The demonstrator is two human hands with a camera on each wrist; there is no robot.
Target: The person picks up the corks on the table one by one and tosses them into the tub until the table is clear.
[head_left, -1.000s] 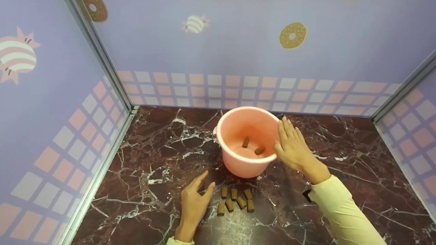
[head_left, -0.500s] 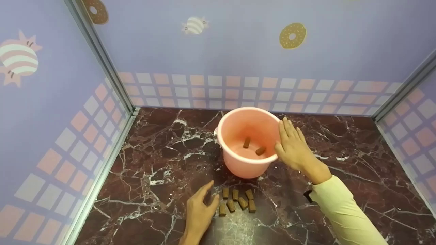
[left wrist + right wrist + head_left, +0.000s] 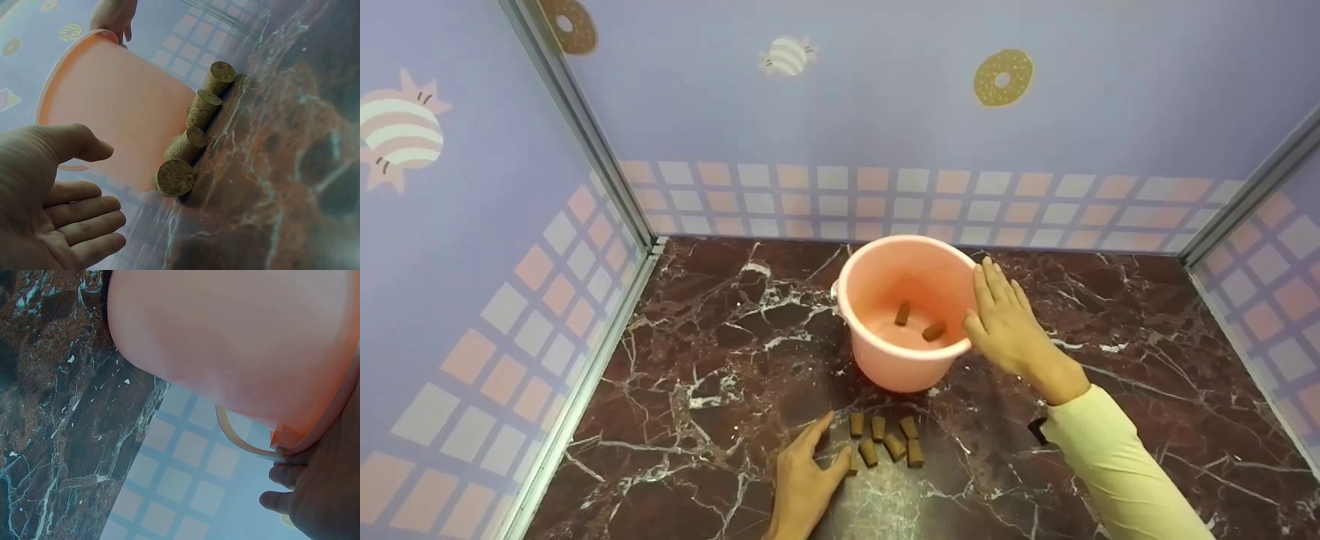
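A pink bucket (image 3: 901, 373) stands upright on the marbled tabletop, with two brown corks (image 3: 901, 313) lying inside on its bottom. My right hand (image 3: 1011, 334) rests on the bucket's right rim, fingers extended along it and thumb at the edge. Several more corks (image 3: 895, 448) lie in two loose rows in front of the bucket. Left of them is my left hand (image 3: 808, 480), thumb and fingers spread apart, nothing held. Its thumb partly hides the nearest cork (image 3: 852, 465). In the left wrist view, the nearest cork (image 3: 175, 178) sits just beyond the fingertips.
Patterned panels enclose the dark marbled tabletop (image 3: 720, 435) at the back, left and right. A metal strip (image 3: 585, 360) runs along the left edge. The bucket's curved handle (image 3: 242, 439) hangs below its rim in the right wrist view.
My left hand has moved right and slightly toward me, up to the nearest cork of the front row. My right hand and the bucket stay in place.
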